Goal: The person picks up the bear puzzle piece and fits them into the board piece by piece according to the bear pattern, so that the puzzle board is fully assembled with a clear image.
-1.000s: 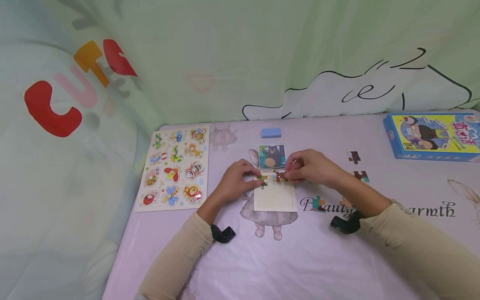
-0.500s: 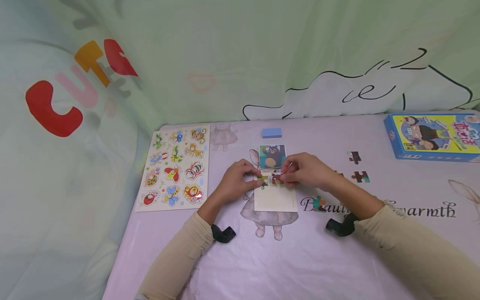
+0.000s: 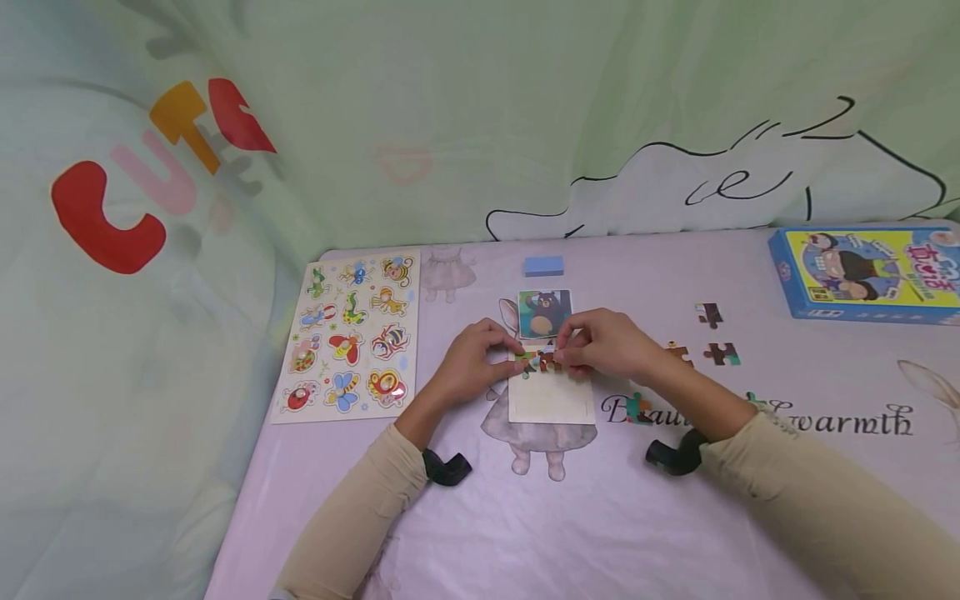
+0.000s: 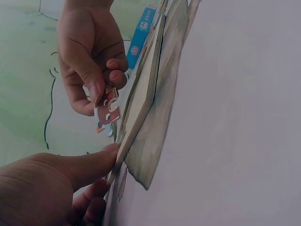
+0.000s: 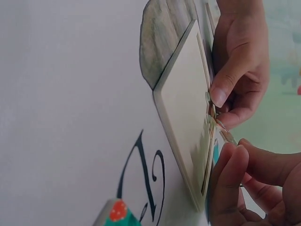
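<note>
A pale square puzzle tray lies on the cloth below a bear picture card. At the tray's upper left corner sits a green and brown puzzle piece. My left hand grips the tray's left edge there, thumb on top, other fingers curled beside it in the left wrist view. Between thumb and fingertips, my right hand pinches a brown puzzle piece with part of a face on it. That piece is tilted over the tray's upper edge, close beside the corner piece; whether the two touch I cannot tell.
Loose puzzle pieces lie to the right, among them a brown one, a white and brown one and a teal one. A blue block stands behind the card. An insect puzzle board lies left; a blue-yellow box stands far right.
My right hand has moved left with the brown puzzle piece, bringing it next to the corner piece. The left hand has stayed in place on the tray.
</note>
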`<state>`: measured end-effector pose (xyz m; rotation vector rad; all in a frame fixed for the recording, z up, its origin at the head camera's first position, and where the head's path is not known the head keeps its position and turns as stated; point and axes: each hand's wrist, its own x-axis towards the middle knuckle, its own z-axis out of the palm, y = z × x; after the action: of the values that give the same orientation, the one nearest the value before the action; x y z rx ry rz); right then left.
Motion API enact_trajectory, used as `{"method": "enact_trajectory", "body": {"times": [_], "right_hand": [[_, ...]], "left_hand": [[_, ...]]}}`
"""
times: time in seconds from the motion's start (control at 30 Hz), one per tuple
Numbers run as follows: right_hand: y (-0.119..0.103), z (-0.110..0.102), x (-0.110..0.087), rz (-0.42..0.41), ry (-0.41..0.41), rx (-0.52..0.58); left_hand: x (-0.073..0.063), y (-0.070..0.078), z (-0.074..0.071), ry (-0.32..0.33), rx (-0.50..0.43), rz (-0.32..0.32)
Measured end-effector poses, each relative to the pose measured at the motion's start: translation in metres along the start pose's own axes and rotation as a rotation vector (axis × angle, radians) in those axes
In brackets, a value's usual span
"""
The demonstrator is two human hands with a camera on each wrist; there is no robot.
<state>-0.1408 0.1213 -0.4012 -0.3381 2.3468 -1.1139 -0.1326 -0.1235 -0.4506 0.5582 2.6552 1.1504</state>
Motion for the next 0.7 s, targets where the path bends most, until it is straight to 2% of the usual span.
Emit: {"method": "enact_trajectory", "body": {"times": [0.7], "right_hand": [[-0.0017,0.0073,0.0065,0.024,0.089,-0.089]], "left_hand": [[0.0004,-0.0015,0.0006,-0.002,0.004,0.009]]}}
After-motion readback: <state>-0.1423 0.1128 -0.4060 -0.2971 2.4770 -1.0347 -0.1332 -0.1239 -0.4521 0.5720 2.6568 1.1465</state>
